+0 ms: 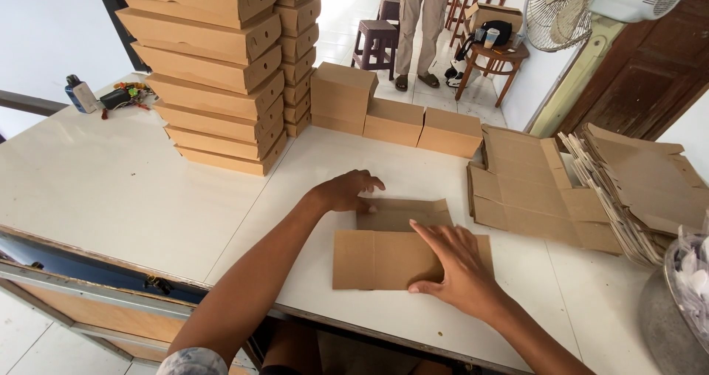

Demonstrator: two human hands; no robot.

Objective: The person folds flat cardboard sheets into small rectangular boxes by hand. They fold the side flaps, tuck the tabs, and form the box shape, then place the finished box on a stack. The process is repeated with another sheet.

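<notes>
Right hand: nearest the camera, the right hand (456,266) lies palm down on the flat cardboard blank (395,249), fingers (436,236) spread and pressing the sheet, not closed round anything.
Left hand: the left hand (347,190) rests at the far left corner of the blank, its fingers (369,185) curled loosely over the raised back flap; they touch the flap, but whether they pinch it cannot be told.
Cardboard blank: brown, unfolded, lying on the white table (111,190) close to the near edge, between the two hands; its near panel is flat, its far flap slightly lifted.
Stack of flat blanks: a pile of unfolded sheets (532,194) lies to the right of the blank, apart from it, with a fanned heap of more sheets (642,190) beside it at the table's right end.
Folded boxes, tall stacks: two columns of closed brown boxes (214,72) stand at the far left of the table, the nearer column leaning a little.
Folded boxes, low row: three closed boxes (395,116) sit in a row along the far edge, just beside the tall stacks.
Small items: a bottle (80,94) and a cluster of small objects (122,94) lie at the far left corner.
Background: a person's legs (421,28), purple stools (374,41), a small round table (495,61) and a fan (561,9) stand beyond.
</notes>
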